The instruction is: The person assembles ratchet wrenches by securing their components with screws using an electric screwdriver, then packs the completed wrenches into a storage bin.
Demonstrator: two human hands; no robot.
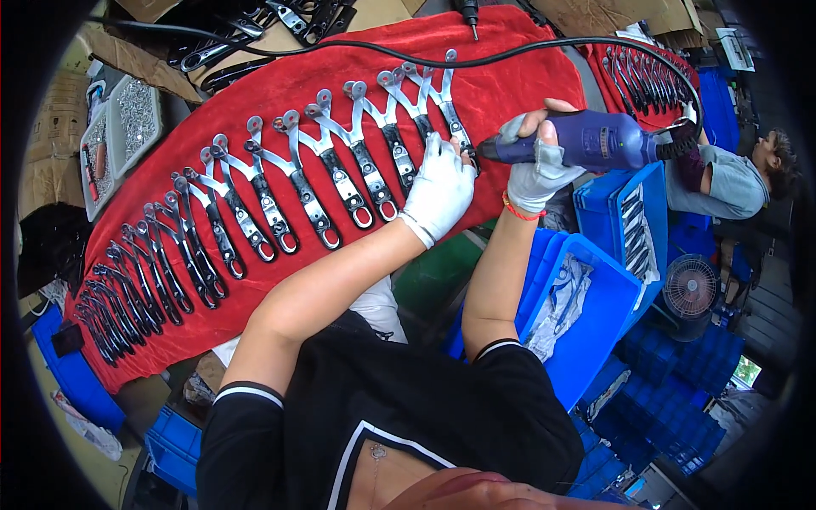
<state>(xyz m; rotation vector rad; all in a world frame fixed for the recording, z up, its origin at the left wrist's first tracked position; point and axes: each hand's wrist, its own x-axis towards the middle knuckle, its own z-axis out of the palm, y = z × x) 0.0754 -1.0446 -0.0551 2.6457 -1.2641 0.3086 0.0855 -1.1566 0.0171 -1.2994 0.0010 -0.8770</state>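
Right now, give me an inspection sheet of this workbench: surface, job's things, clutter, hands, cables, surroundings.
Surface: red cloth covering the bench.
Job's things: long row of pliers with black handles laid side by side; purple power screwdriver.
Clutter: tray of small screws at the far left; loose black tools beyond the cloth.
Hands: gloved left hand pressing on pliers at the row's end; gloved right hand gripping the screwdriver.
Cables: black cable trailing across the cloth.
Surroundings: blue bins, small fan, another person seated to the right.
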